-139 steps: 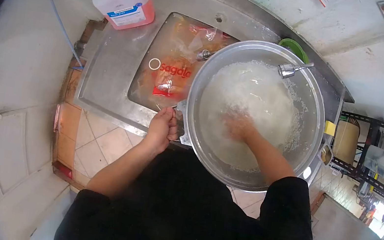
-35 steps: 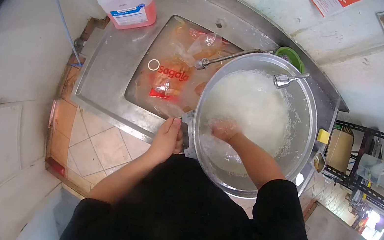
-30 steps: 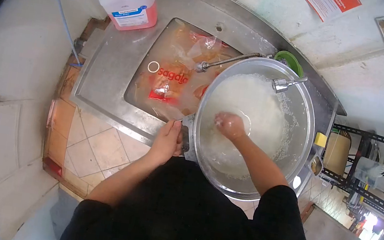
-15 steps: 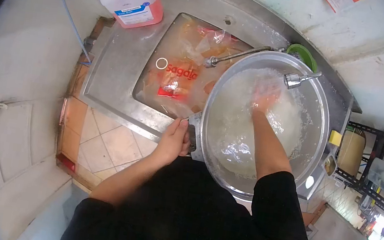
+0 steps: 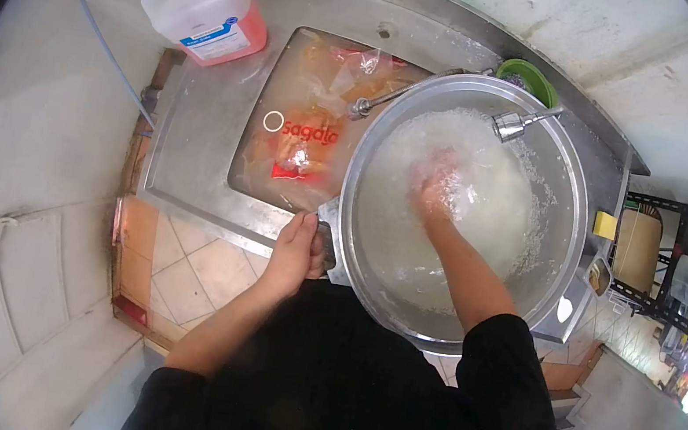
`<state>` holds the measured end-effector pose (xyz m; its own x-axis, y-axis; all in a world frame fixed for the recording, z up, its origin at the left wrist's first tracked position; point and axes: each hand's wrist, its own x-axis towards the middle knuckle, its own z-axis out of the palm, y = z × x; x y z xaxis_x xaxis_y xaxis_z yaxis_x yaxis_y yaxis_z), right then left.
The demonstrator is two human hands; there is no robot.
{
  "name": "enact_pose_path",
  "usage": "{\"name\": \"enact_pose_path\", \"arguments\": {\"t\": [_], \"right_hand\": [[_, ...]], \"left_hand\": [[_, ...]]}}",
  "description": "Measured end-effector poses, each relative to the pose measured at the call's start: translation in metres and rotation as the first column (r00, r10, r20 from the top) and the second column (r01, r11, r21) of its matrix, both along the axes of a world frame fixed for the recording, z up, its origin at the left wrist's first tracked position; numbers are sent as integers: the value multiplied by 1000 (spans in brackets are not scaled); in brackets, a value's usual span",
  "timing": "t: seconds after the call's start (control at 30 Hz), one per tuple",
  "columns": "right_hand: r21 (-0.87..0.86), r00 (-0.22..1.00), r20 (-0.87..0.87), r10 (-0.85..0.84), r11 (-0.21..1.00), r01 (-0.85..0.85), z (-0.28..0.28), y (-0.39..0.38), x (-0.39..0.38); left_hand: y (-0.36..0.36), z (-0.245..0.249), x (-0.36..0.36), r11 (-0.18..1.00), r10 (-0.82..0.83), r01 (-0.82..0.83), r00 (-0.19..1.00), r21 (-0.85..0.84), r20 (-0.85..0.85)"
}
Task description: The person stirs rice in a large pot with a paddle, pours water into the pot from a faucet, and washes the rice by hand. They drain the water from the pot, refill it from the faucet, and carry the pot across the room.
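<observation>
A large round metal pot [image 5: 563,274] stands on the steel counter in front of me, holding cloudy whitish water [image 5: 460,268] with pale grains that look like rice along its edge. My left hand [image 5: 294,252] is wrapped around the side handle [image 5: 326,246] of the pot. Dipped into the cloudy water left of the pot's middle is my right hand [image 5: 435,186]; its fingers are blurred by the water and motion. A metal tap head [image 5: 508,127] hangs over the pot's far side.
Left of the pot, a sink basin [image 5: 237,165] holds plastic packs [image 5: 306,143] with red lettering in water. A jug of pink liquid [image 5: 213,22] stands behind it. Another tap [image 5: 361,109] reaches over the basin. A green bowl [image 5: 532,78] sits behind the pot, a yellow sponge [image 5: 605,225] to its right.
My right hand has swept left and slightly nearer through the water. My left hand stays on the handle. The whole view has shifted a little.
</observation>
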<state>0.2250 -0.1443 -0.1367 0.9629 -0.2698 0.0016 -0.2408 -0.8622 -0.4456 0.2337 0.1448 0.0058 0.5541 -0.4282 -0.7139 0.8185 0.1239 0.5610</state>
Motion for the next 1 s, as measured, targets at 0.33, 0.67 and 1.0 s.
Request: {"name": "enact_pose_path", "arguments": {"t": [0.33, 0.67, 1.0], "right_hand": [[-182, 862, -319, -393, 919, 351, -99, -81, -2], [-45, 852, -325, -410, 907, 419, -19, -41, 21], [-118, 992, -112, -60, 992, 47, -19, -7, 7]], "left_hand": [[-1, 0, 1, 1000, -22, 22, 1000, -13, -1], [-23, 17, -14, 997, -24, 20, 998, -71, -59], [-12, 12, -3, 993, -69, 64, 997, 103, 43]]}}
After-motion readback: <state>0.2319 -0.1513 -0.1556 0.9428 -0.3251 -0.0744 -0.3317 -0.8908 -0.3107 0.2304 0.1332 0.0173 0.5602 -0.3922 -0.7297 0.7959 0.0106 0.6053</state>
